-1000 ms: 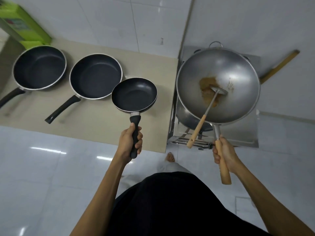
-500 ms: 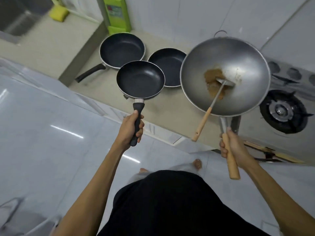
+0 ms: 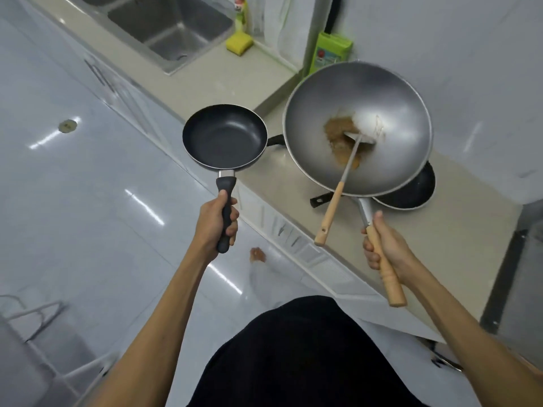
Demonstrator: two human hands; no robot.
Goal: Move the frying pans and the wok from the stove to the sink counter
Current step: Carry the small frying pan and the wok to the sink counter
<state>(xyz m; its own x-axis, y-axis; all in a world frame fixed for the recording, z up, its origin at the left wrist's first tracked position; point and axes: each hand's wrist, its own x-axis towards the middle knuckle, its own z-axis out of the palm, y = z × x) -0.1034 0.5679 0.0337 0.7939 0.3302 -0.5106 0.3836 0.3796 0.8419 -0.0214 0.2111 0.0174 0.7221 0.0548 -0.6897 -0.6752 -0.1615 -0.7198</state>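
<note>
My left hand (image 3: 216, 223) grips the black handle of a small black frying pan (image 3: 224, 138), held in the air over the counter's front edge. My right hand (image 3: 385, 248) grips the wooden handle of the grey metal wok (image 3: 382, 113), held above the beige counter (image 3: 458, 227). Brown residue and a wooden-handled spatula (image 3: 338, 198) lie inside the wok. Beneath the wok, a black frying pan (image 3: 411, 192) rests on the counter, mostly hidden. Another pan's black handle (image 3: 276, 140) pokes out left of the wok.
A steel sink (image 3: 167, 27) is set into the counter at the upper left. A yellow sponge (image 3: 239, 43) and a green packet (image 3: 330, 54) stand by the wall behind it. Glossy white floor tiles fill the left. A metal rack (image 3: 38, 318) stands at the lower left.
The view has swung left with me: the stove burner has left the frame and the sink has come into view. Both hands carried the small pan and the wok leftward along the counter.
</note>
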